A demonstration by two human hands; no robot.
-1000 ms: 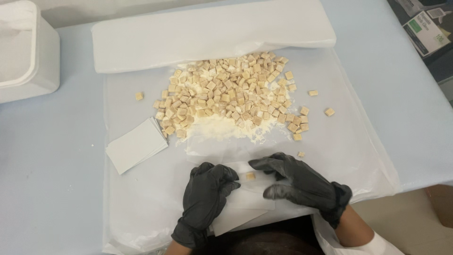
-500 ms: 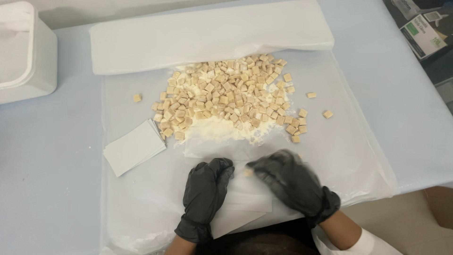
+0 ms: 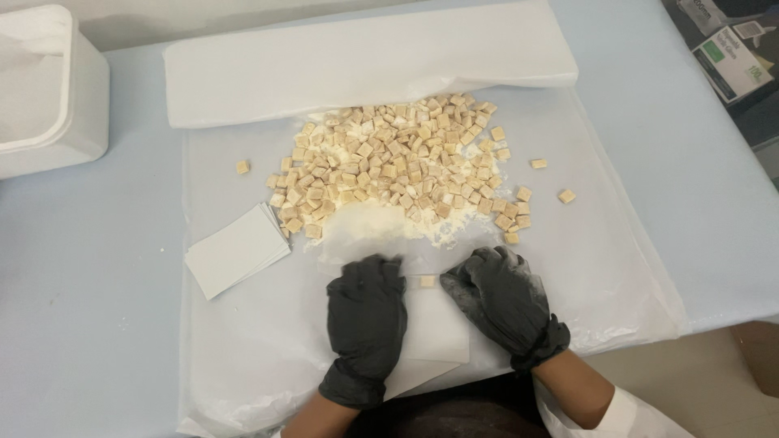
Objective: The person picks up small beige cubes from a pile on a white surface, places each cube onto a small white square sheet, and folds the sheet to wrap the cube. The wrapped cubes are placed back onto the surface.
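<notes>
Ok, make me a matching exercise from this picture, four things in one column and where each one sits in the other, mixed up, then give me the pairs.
Things:
1. single tan cube
2. stack of white paper squares
3. white plastic tub
4. pile of tan cubes

Places:
A. far left edge of the table
B. between the left hand and right hand, on a white sheet
C. middle of the clear plastic sheet, in white powder
D. left of the hands, on the plastic sheet

Pairs: 1-B, 2-D, 3-A, 4-C
</notes>
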